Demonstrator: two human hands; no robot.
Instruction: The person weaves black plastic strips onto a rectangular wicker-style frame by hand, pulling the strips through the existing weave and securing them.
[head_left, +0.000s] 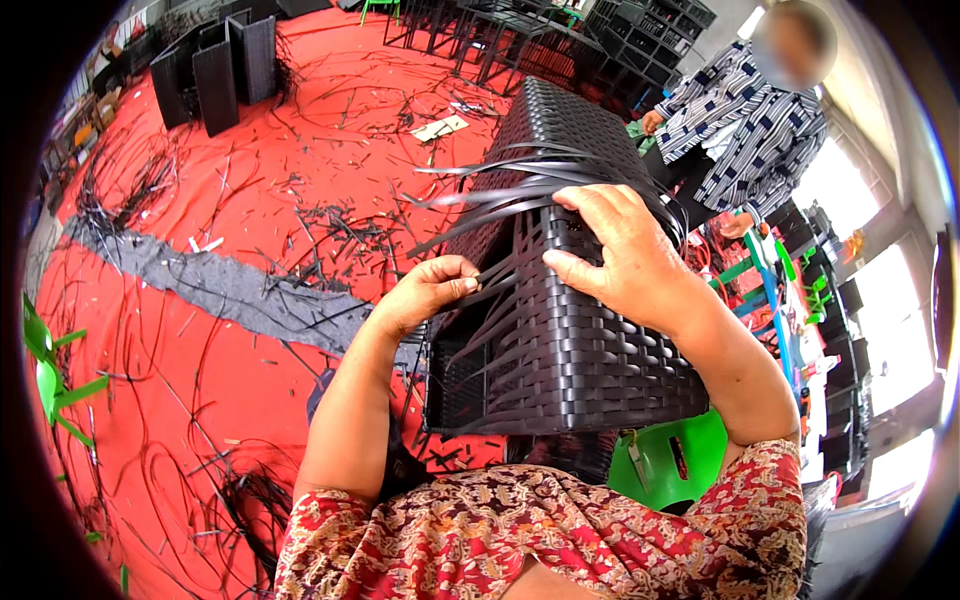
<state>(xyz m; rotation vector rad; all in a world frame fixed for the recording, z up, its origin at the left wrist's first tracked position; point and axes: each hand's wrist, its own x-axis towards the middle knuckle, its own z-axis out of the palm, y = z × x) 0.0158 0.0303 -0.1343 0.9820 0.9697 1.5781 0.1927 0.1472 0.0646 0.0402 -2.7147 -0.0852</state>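
Note:
In front of me stands a black woven box-shaped piece [620, 355] of flat plastic strips, partly woven, with an open side at its left. Loose strip ends [480, 208] fan out leftward from its upper edge. My left hand [435, 292] is at the open side, thumb and forefinger pinched on one of the black strips [508, 268]. Over the top edge lies my right hand [625, 258], its thumb and fingers apart, touching the weave near the loose ends. Whether a strip lies under its fingertips is hidden.
A person in a striped shirt [745, 125] stands beyond the box at the right. Cut strips [345, 235] litter the red floor covering [250, 390], crossed by a grey strip [215, 280]. A green chair [670, 460] is close below the box. Black panels [215, 75] stand far left.

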